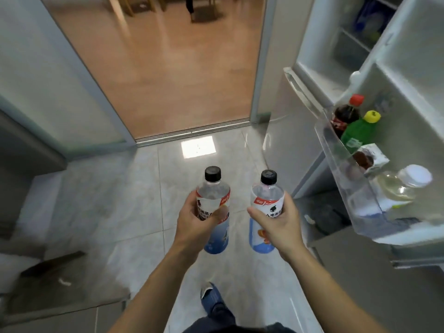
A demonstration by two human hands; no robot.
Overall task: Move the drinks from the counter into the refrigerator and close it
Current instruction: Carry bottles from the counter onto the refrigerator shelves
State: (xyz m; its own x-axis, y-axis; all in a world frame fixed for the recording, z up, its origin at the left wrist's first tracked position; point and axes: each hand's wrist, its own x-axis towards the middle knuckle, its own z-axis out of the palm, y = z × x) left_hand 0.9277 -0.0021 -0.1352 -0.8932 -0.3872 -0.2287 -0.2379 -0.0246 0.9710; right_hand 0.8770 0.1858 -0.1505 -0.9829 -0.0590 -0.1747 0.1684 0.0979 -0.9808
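Two clear plastic black-capped drink bottles stand upright, one (214, 207) gripped in the left hand (197, 218), one (265, 210) in the right hand (276, 221), fingers curled round each; the open refrigerator's clear door shelf (336, 159) lies right, nearer the right hand.

Place: I read this as a home kitchen.
Evidence: open refrigerator (346, 54), its door shelf (336, 162) stocked with bottles, pale tiled floor (134, 200), doorway onto a wood-floored room (168, 68).
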